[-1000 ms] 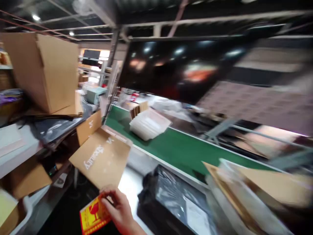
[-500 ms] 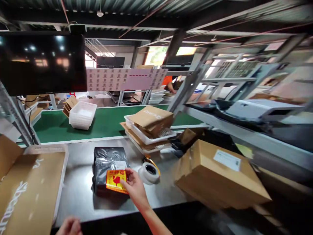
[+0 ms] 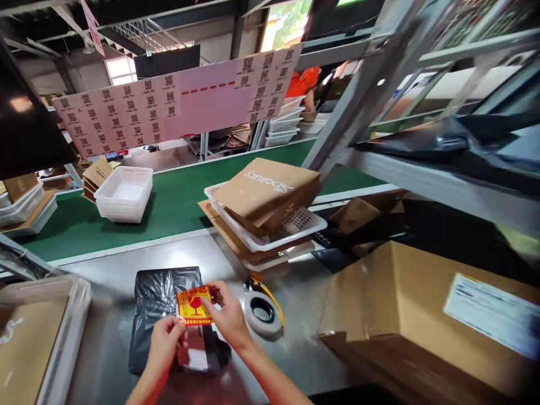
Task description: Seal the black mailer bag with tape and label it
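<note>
Both hands, left (image 3: pixel 165 339) and right (image 3: pixel 226 314), pinched red-yellow sticker (image 3: pixel 194 305) over black bag (image 3: pixel 157 304). White tray (image 3: pixel 310 226) held brown box (image 3: pixel 266 191); tape roll (image 3: pixel 262 310) beside.

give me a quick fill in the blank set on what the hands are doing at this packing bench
1. Both hands, the left hand and the right hand, hold a red and ____ sticker.
2. Under the sticker lies a parcel wrapped in ____ plastic.
3. Just right of the right hand sits a roll of ____ on the metal bench.
4. The conveyor belt behind the bench is ____.

Missing words: yellow; black; tape; green
</note>
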A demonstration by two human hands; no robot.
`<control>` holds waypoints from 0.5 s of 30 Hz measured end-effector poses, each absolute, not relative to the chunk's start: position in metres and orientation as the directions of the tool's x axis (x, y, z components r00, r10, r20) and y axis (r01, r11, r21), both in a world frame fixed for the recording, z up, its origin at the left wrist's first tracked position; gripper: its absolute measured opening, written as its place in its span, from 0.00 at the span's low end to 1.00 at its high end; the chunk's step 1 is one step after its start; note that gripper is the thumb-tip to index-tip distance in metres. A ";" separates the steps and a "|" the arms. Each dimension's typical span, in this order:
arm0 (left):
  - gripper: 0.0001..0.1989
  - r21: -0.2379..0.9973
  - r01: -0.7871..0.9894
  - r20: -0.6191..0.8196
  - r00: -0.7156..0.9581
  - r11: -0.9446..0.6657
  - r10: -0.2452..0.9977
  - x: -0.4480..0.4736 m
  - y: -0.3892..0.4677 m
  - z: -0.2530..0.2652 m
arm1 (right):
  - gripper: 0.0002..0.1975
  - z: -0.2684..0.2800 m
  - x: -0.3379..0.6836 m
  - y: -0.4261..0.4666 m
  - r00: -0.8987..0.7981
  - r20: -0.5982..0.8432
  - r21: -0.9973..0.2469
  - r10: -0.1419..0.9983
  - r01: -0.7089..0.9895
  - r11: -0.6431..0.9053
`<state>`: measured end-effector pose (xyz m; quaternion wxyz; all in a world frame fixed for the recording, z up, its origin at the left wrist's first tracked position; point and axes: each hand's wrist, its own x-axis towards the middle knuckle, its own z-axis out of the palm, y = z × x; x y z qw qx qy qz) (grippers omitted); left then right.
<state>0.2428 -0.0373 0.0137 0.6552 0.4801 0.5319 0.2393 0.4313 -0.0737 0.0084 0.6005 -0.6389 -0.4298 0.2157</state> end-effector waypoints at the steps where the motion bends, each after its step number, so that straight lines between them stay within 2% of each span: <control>1: 0.25 0.891 0.187 -0.453 0.319 0.413 0.833 0.247 -0.031 0.013 | 0.15 0.008 0.438 -0.063 0.541 0.220 -0.954 0.812 0.293 0.063; 6: 0.25 0.888 0.244 -0.444 0.227 0.391 0.867 0.266 0.003 -0.002 | 0.14 -0.008 0.461 -0.005 0.553 0.057 -0.969 0.831 0.232 -0.088; 9: 0.28 0.890 0.298 -0.409 0.180 0.346 0.895 0.271 0.016 -0.015 | 0.12 -0.021 0.464 0.017 0.556 0.048 -0.961 0.830 0.253 -0.114; 15: 0.31 0.816 0.392 -0.496 0.096 0.426 0.863 0.273 0.022 -0.024 | 0.19 -0.044 0.466 0.022 0.537 0.030 -0.940 0.843 0.302 -0.158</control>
